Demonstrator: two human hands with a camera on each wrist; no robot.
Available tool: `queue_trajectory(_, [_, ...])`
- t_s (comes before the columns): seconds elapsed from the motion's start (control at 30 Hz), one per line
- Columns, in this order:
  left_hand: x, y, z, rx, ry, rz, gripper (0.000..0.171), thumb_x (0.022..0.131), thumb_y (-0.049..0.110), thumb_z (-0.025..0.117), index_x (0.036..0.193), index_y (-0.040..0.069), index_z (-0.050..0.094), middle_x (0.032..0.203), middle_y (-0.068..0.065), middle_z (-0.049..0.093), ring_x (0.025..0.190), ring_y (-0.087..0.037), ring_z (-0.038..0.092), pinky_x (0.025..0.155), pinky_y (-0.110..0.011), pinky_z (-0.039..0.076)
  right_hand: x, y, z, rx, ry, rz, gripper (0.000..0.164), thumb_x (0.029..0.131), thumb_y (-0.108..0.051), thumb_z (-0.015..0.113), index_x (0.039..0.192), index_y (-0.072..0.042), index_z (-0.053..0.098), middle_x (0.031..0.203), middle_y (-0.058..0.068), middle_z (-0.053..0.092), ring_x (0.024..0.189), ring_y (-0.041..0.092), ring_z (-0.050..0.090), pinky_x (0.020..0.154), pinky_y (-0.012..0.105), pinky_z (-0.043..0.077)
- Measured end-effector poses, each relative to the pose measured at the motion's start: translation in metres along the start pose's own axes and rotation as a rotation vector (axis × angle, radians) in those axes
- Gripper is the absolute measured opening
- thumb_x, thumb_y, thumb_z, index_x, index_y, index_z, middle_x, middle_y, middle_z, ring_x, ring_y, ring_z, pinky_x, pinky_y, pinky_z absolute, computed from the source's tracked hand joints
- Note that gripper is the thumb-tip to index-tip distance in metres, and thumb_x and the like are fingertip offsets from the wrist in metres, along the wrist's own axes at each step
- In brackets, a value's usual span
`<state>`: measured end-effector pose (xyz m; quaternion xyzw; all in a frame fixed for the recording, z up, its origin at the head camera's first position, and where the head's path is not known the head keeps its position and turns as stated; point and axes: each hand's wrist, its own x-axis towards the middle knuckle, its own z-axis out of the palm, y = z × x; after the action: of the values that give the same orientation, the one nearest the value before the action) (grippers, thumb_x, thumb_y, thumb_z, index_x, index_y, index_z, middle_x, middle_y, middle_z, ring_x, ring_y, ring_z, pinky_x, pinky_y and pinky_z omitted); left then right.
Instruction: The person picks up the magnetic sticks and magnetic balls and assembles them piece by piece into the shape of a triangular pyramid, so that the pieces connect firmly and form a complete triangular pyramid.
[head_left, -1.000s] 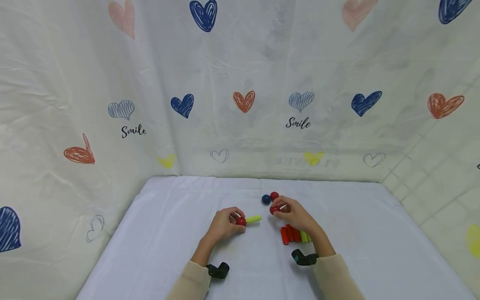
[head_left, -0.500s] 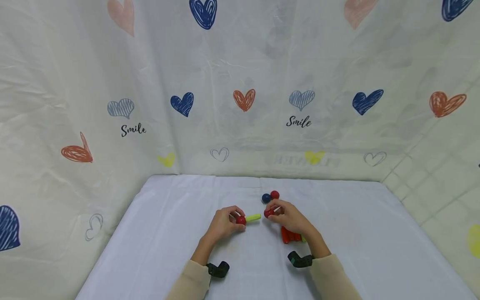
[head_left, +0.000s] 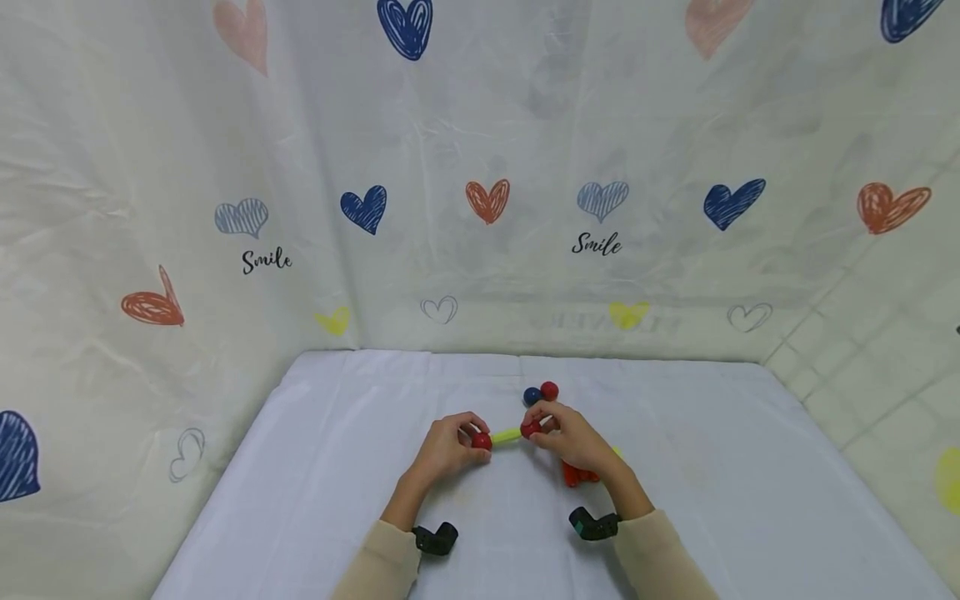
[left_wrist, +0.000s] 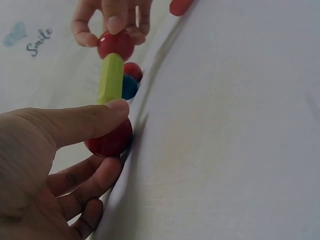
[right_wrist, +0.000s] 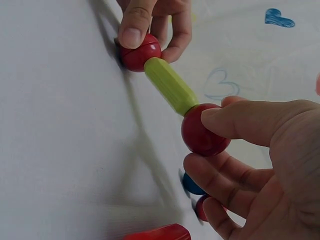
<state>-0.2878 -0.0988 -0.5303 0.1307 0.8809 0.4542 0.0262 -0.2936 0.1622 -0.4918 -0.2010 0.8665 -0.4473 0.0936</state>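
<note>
My left hand (head_left: 447,448) pinches a red ball (head_left: 482,441) between thumb and fingers, low over the white cloth. From that ball a yellow-green stick (head_left: 506,435) points to the right. At the stick's other end, a second red ball (right_wrist: 204,131) meets it, pinched by the thumb and fingers of my right hand (head_left: 576,437). In the right wrist view the stick (right_wrist: 171,86) spans straight between the two balls, its faceted sides showing. The left wrist view shows my left thumb lying over the near ball (left_wrist: 111,139), covering part of it.
A blue ball (head_left: 532,397) and another red ball (head_left: 550,390) sit together just beyond my right hand. Several red sticks (head_left: 577,474) lie under my right forearm, partly hidden, with a bit of yellow-green beside them. Behind the cloth-covered table (head_left: 360,392) hangs a heart-printed sheet (head_left: 480,275).
My right hand has moved left with its red ball, which now meets the free end of the yellow-green stick. The left hand has stayed in place.
</note>
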Motion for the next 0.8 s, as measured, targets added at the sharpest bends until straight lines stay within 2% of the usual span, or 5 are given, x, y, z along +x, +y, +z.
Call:
queue_trajectory(0.27, [0.0002, -0.0022, -0.0046, 0.012, -0.084, 0.007, 0.024, 0.081, 0.030, 0.088, 0.098, 0.028, 0.071, 0.092, 0.008, 0.069, 0.079, -0.013, 0.059, 0.071, -0.028, 0.048, 0.0006, -0.0003, 0.0006, 0.007, -0.019, 0.014, 0.017, 0.097, -0.009, 0.068, 0.110, -0.019, 0.067, 0.115, 0.002, 0.070, 0.101, 0.021, 0.067, 0.087, 0.039, 0.057])
queue_trajectory(0.43, [0.0004, -0.0005, -0.0054, 0.002, -0.087, 0.026, 0.014, 0.086, 0.034, 0.083, 0.090, 0.027, 0.071, 0.085, 0.009, 0.068, 0.075, -0.011, 0.060, 0.068, -0.027, 0.048, 0.0014, 0.0008, 0.0026, 0.020, -0.026, -0.035, 0.021, 0.097, -0.008, 0.068, 0.116, -0.017, 0.067, 0.119, 0.003, 0.070, 0.104, 0.025, 0.068, 0.088, 0.040, 0.057])
queue_trajectory(0.6, [-0.0002, 0.0011, -0.0044, 0.028, -0.086, 0.030, 0.017, 0.087, 0.036, 0.081, 0.084, 0.024, 0.070, 0.073, 0.008, 0.066, 0.066, -0.009, 0.058, 0.061, -0.025, 0.047, 0.0015, 0.0012, 0.0045, 0.018, -0.020, -0.058, 0.031, 0.096, -0.006, 0.067, 0.126, -0.012, 0.064, 0.124, 0.005, 0.070, 0.109, 0.029, 0.068, 0.093, 0.045, 0.057])
queue_trajectory(0.8, [-0.0023, 0.0038, -0.0030, 0.030, -0.093, -0.010, 0.014, 0.088, 0.030, 0.079, 0.098, 0.024, 0.072, 0.079, 0.007, 0.066, 0.070, -0.013, 0.059, 0.062, -0.028, 0.049, 0.0017, 0.0013, 0.0079, 0.047, -0.046, -0.046, 0.038, 0.098, -0.005, 0.065, 0.135, -0.006, 0.059, 0.132, 0.011, 0.066, 0.115, 0.034, 0.069, 0.098, 0.048, 0.055])
